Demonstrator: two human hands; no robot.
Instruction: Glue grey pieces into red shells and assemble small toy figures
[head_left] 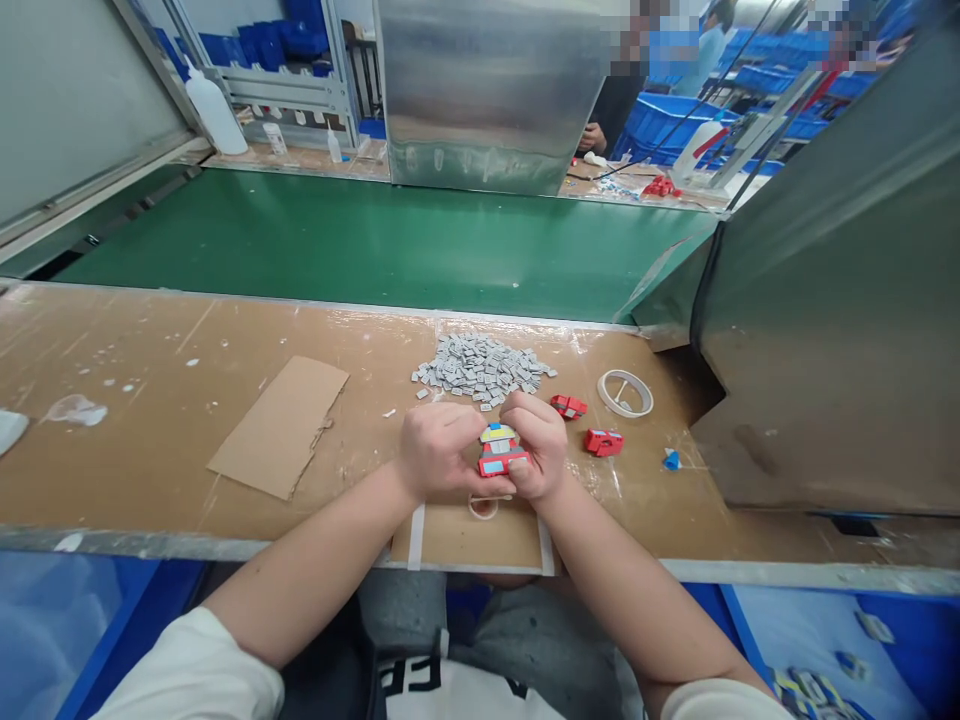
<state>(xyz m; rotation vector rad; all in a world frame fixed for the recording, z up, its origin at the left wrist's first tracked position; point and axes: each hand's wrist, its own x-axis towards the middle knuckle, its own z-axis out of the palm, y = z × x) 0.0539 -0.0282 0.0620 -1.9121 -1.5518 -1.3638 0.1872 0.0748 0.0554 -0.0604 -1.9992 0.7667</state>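
A small red toy vehicle (501,452) with yellow, blue and grey parts is held between my two hands, above the front of the table. My left hand (444,445) grips its left side, fingers curled. On the other side, my right hand (538,445) pinches it with thumb and fingers. Just beyond the hands lies a pile of small grey pieces (484,366). To the right of my right hand rest two red toy parts, one (568,407) farther back and one (604,442) nearer. A small ring-shaped item (483,507) sits below the hands, partly covered.
Brown cardboard (281,428) lies left on the table (150,400). A white ring (625,393) and a blue piece (672,460) are at right. Beyond runs a green belt (375,240); a metal panel (487,90) stands behind it. Blue bins flank my lap. Another person's hand shows far back.
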